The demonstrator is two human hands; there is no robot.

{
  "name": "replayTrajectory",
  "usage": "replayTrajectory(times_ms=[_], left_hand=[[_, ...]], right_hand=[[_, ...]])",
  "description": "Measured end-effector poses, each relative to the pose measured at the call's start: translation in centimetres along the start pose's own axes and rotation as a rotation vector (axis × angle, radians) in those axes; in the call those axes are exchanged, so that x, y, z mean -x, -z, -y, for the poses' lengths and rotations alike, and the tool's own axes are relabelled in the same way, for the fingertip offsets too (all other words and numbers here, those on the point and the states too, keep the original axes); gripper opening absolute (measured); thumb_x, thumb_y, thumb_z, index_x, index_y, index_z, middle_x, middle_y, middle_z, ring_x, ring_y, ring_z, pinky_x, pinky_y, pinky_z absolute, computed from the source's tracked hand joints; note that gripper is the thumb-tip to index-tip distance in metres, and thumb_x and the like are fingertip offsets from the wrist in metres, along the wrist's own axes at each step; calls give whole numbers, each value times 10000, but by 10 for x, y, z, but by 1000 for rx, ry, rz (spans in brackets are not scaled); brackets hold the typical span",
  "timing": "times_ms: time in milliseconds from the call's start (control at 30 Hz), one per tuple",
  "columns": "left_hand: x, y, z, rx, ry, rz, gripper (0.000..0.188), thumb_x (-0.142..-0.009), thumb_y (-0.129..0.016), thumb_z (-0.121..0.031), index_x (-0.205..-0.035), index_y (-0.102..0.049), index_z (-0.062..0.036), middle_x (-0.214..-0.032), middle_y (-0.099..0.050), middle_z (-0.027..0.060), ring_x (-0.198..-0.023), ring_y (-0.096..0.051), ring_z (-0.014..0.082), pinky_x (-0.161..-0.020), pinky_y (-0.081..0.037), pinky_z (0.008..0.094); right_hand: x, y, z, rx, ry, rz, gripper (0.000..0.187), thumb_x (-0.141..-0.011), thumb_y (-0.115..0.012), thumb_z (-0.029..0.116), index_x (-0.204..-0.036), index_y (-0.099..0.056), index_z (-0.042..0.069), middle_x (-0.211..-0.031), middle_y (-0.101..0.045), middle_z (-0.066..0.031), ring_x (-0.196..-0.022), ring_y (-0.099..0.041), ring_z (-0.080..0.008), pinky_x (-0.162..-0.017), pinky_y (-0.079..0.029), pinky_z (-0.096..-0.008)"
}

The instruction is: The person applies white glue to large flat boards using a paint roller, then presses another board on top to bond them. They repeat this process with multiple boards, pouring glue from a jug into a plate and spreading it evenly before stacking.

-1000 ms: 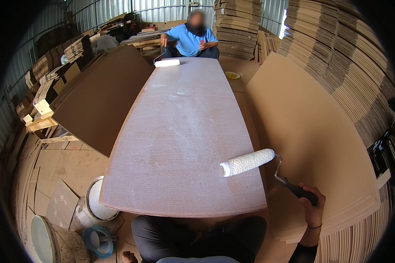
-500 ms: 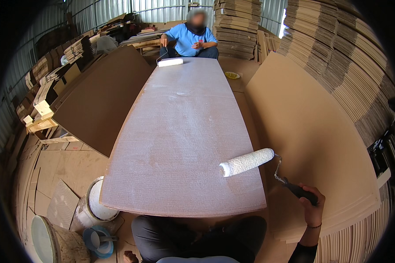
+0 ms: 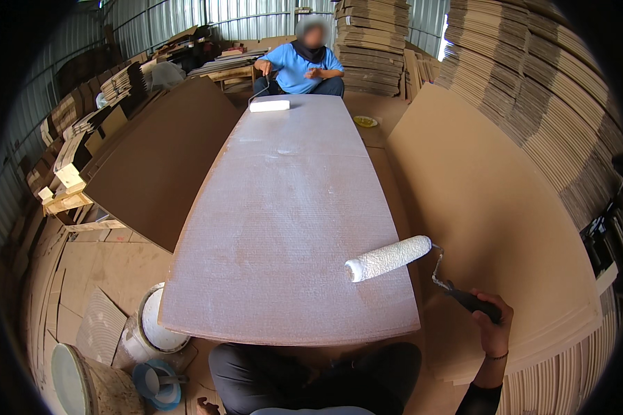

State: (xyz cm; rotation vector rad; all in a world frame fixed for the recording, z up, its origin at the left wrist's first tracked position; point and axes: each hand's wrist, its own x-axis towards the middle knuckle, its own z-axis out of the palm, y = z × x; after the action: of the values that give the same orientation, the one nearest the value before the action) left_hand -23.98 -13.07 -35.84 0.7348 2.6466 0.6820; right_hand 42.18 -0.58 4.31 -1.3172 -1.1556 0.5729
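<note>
Over the right edge of a ribbed, white-filmed brown cardboard sheet (image 3: 291, 207): one nubbly white cylindrical paint roller (image 3: 389, 258), black handle (image 3: 474, 303) clasped in the right grip (image 3: 495, 325); left grip (image 3: 206, 407), state indiscernible.

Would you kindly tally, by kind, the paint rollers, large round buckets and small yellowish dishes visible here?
White cylindrical paint rollers: 2 (one in the right hand, one in the co-worker's hand)
Large round stained buckets: 2
Small round yellowish dish: 1
Total: 5
</note>
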Motion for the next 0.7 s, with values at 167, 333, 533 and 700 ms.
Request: replayTrajectory(times_ms=[167, 333, 533, 700], left_hand=[[-1, 0, 7, -139, -130, -24, 304, -698, -730, -153, -959, -618, -44, -823, -639, 159, -772, -641, 301, -667, -496, 390], [-6, 0, -9, 25, -11, 29, 265, -766, -677, -180, -981, -607, -43, -848, -635, 155, -794, -638, 294, -681, -490, 390], [9, 16, -71, 287, 129, 126, 236, -846, -612, -212, -1008, -594, -40, -879, -631, 150, -819, -633, 284, -698, -484, 390], [41, 2, -129, 323, -135, 171, 589, -951, -376, -486, -1337, -438, -44, -1315, -499, 197, -1189, -487, 358, -968, -382, 395]], right_hand=[[-1, 0, -1, 32, 7, 23, 320, -718, -685, 13, -1031, -621, -7, -1099, -643, -152, -1038, -608, -239, -915, -474, -349], [-1, 0, -2, 25, -5, 15, 315, -715, -676, -8, -1025, -619, -10, -1088, -647, -148, -1031, -611, -235, -915, -472, -343], [-5, -6, -3, 147, 81, -2, 337, -703, -708, -35, -1030, -632, -10, -1107, -647, -163, -1029, -617, -237, -924, -470, -349], [-36, -42, -1, 72, 118, 9, 334, -753, -669, -48, -1083, -624, -21, -1130, -637, -166, -1051, -605, -241, -953, -450, -358]])
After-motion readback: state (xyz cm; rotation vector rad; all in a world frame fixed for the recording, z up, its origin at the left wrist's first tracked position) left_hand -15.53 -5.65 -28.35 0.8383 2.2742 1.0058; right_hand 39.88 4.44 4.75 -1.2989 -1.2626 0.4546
